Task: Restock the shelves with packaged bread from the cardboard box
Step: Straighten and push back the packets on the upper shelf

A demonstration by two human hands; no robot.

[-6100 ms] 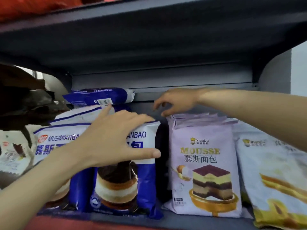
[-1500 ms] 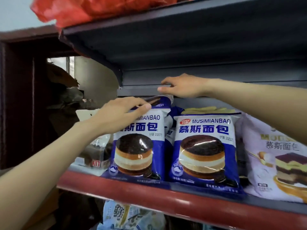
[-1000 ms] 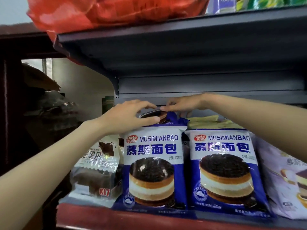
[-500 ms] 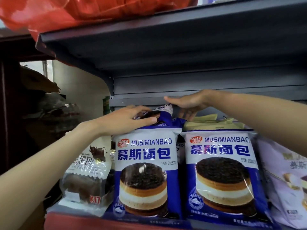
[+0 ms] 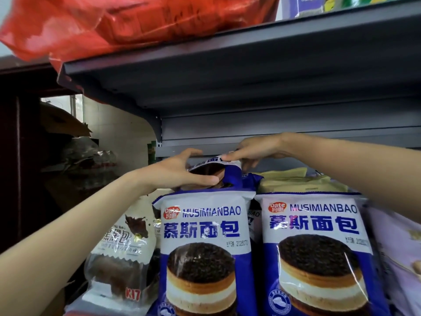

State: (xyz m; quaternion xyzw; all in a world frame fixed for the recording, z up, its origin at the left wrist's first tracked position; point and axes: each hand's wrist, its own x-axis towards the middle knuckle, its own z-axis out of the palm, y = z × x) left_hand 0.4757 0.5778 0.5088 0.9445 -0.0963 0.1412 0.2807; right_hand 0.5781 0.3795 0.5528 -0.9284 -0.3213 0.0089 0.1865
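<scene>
We hold a blue bread pack lying flat atop the standing packs at the shelf's left end, left hand gripping its near-left edge, right hand pinching its far end; its long axis runs between our hands.

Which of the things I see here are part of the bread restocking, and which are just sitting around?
Part of the job:
- blue-and-white mousse bread packet on top, gripped by left hand and right hand
- two upright blue-and-white bread packets in front
- grey metal shelf

Just there:
- red plastic bag on the shelf above
- pale chocolate-bread packet at left
- lilac packet at right
</scene>
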